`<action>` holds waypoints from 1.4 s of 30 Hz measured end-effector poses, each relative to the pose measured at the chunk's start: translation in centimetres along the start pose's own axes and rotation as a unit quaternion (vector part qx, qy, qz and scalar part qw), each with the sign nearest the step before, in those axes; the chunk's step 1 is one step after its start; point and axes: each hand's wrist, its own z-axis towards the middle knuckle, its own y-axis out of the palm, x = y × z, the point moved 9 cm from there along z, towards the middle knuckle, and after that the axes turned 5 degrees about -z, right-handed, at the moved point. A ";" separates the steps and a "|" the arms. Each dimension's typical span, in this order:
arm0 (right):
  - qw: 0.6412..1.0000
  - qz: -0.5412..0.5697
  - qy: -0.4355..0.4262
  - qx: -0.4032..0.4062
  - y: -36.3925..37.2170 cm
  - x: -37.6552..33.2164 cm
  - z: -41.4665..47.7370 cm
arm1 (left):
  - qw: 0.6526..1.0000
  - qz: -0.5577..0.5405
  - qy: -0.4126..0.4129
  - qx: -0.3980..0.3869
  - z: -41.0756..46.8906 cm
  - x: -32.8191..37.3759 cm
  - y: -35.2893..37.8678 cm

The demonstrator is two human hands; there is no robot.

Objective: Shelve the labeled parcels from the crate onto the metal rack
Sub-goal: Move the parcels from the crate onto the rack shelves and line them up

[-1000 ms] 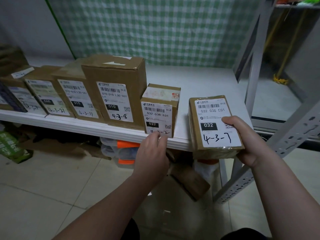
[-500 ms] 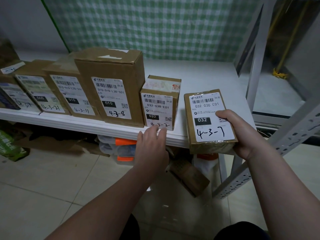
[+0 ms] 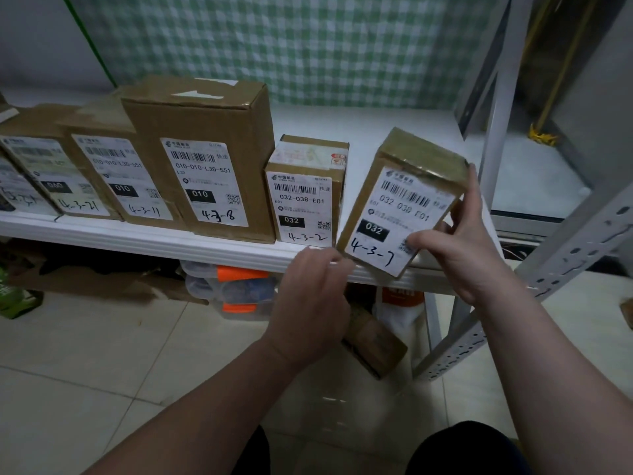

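Observation:
My right hand [image 3: 459, 241] grips a brown parcel marked 4-3-7 [image 3: 394, 207], tilted with its lower corner at the front edge of the white metal shelf [image 3: 376, 132]. The thumb lies on its label and the fingers wrap round its right side. My left hand [image 3: 308, 303] hovers just below the shelf edge, its fingertips near the parcel's lower left corner and holding nothing. Left of it stands the small parcel 4-3-2 [image 3: 305, 193], then the tall box 4-3-8 [image 3: 202, 159], then 4-3-11 [image 3: 113, 166] and 4-3-21 [image 3: 44, 169].
A grey slotted rack upright [image 3: 565, 262] slants at the right. Under the shelf sit clear bins with orange clips [image 3: 233, 289], a small brown box [image 3: 373, 344] and flattened cardboard [image 3: 102, 279]. A green checked cloth [image 3: 291, 46] hangs behind. The floor is tiled.
My right hand has raised and tilted parcel 4-3-7 onto the shelf edge beside 4-3-2. My left hand has shifted right, off parcel 4-3-2 and towards 4-3-7.

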 end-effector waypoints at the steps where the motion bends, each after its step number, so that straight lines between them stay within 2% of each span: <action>1: 1.000 -0.010 -0.004 -0.003 0.2 0.2 0.0 | 0.999 0.004 0.037 -0.032 -0.2 0.7 0.8; 3: 1.000 -0.024 -0.009 -0.010 0.5 0.6 -0.2 | 0.991 0.030 0.084 -0.101 -0.8 1.5 2.5; 6: 0.999 -0.047 -0.010 -0.006 0.5 0.9 -0.7 | 0.980 0.078 0.089 -0.159 -1.8 1.5 4.1; 10: 0.998 -0.061 -0.004 0.035 -0.3 1.8 -1.3 | 0.966 0.136 0.080 -0.203 -2.4 0.9 5.4; 16: 0.995 -0.078 0.008 0.064 -0.7 2.8 -1.7 | 0.938 0.183 0.165 -0.245 -2.7 2.8 7.1; 23: 0.995 -0.060 0.036 0.077 -0.4 3.0 -2.0 | 0.941 0.165 0.109 -0.274 -1.8 1.7 8.0; 42: 0.990 -0.132 0.054 0.005 1.6 3.5 -0.2 | 0.944 0.140 0.079 -0.289 -1.5 0.1 8.9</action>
